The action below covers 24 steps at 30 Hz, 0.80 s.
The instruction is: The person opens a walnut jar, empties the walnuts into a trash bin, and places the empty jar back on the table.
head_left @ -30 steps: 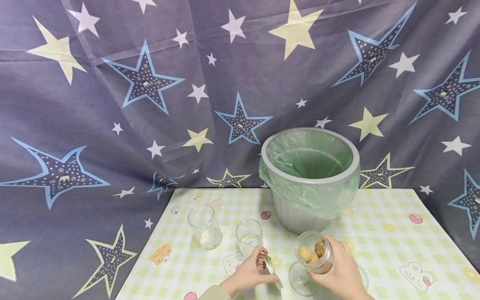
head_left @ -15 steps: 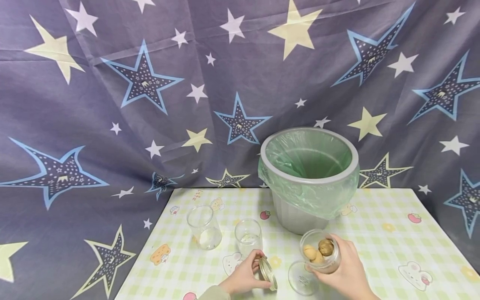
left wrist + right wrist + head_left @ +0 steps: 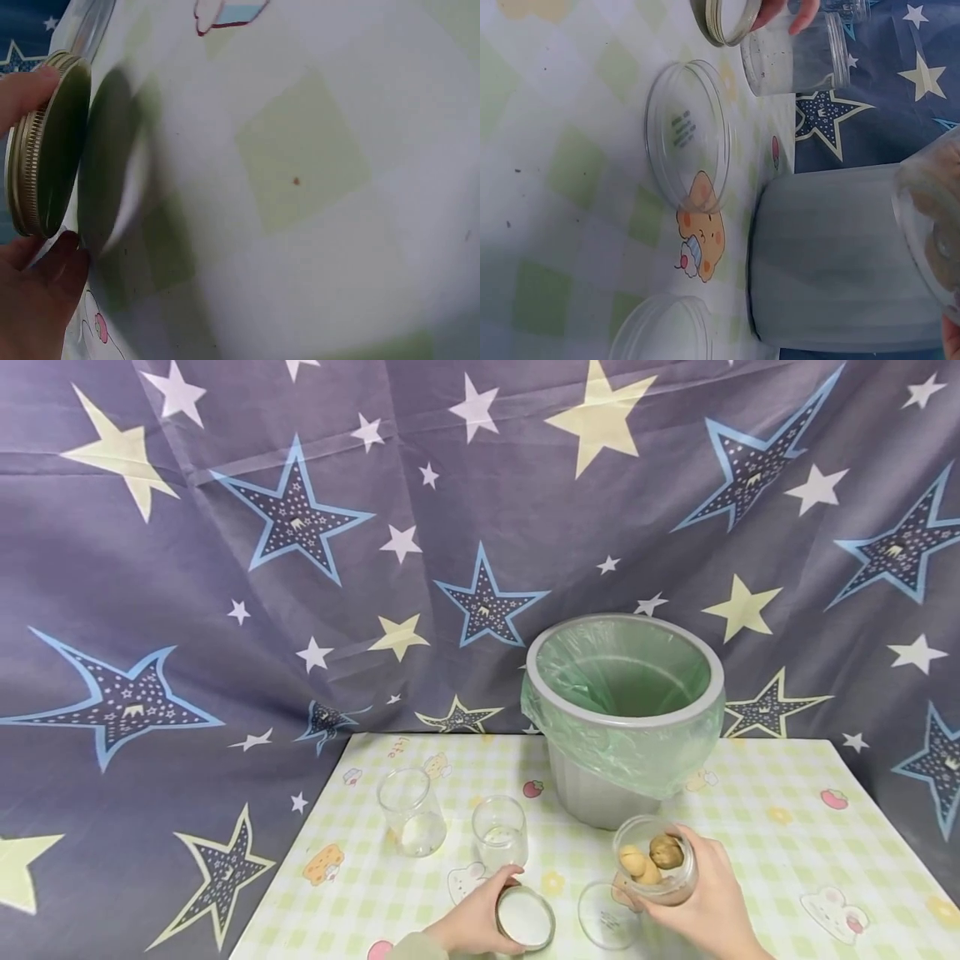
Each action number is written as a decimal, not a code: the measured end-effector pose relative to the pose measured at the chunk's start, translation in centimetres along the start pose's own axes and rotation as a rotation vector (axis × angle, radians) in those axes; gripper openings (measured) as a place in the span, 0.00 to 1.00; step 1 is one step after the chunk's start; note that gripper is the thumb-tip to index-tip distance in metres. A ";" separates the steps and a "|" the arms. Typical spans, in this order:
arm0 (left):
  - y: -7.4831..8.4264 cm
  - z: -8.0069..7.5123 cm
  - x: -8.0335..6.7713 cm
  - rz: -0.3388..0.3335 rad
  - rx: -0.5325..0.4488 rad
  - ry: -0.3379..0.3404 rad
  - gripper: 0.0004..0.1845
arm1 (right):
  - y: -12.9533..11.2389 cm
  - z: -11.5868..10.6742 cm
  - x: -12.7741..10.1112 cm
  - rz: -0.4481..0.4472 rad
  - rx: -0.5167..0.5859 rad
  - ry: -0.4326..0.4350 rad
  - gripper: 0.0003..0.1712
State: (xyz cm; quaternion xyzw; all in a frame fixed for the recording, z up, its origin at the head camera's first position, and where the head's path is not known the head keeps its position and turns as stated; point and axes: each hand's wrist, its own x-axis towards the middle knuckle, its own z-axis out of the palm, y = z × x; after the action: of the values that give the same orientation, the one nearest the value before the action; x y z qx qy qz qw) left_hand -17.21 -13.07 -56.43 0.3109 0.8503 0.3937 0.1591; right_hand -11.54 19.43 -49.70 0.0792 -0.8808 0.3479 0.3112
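Note:
My left hand (image 3: 472, 918) grips a round gold-rimmed jar lid (image 3: 525, 918) by its edge, low over the table, with a pale flat face toward the head camera. The left wrist view shows the ridged side of the lid (image 3: 34, 150) between thumb and fingers. My right hand (image 3: 708, 897) holds a clear jar (image 3: 678, 893), uncovered and tilted. Inside it sit a wrinkled brown walnut-like ball (image 3: 666, 852) and smoother tan ones (image 3: 637, 862). A clear round lid (image 3: 609, 916) lies flat between my hands.
Two clear jars without lids, a larger one (image 3: 412, 818) and a smaller one (image 3: 500, 835), stand left on the checkered tablecloth (image 3: 757, 860). Behind my right hand is a grey bin (image 3: 592, 777) with a green bag (image 3: 637, 752). Another clear lid (image 3: 667, 334) shows in the right wrist view.
My left hand has turned the gold-rimmed lid from nearly edge-on to face up. My right hand has moved the jar a little to the right.

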 end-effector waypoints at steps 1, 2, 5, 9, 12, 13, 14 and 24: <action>0.0 0.0 0.0 0.004 0.011 -0.007 0.48 | 0.1 -0.1 0.0 -0.008 0.003 0.007 0.57; -0.1 0.0 0.0 0.008 0.023 -0.012 0.49 | 0.1 -0.2 0.1 -0.016 0.006 0.014 0.56; -0.4 0.3 0.0 0.027 0.124 -0.015 0.50 | 0.1 -0.4 0.2 -0.039 0.014 0.028 0.56; -0.7 0.7 0.0 0.066 0.277 0.005 0.50 | 0.0 -0.7 0.3 -0.077 0.023 0.048 0.57; -0.7 0.9 -0.1 0.057 0.309 0.010 0.50 | 0.1 -0.8 0.5 -0.107 0.030 0.063 0.58; -0.6 0.9 -0.1 0.048 0.316 0.009 0.50 | 0.1 -0.8 0.6 -0.110 0.031 0.065 0.59; -0.5 1.0 -0.1 0.038 0.323 0.010 0.50 | 0.2 -0.8 0.6 -0.109 0.031 0.065 0.59; -0.2 1.0 0.2 -0.005 0.371 0.032 0.58 | -0.5 -2.2 1.9 -0.133 0.139 0.127 0.60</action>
State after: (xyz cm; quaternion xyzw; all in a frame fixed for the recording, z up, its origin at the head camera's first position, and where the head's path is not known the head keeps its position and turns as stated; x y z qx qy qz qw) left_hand -16.90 -12.46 -57.26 0.3267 0.9114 0.2349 0.0864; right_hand -11.78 20.69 -47.02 0.1368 -0.8258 0.3909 0.3827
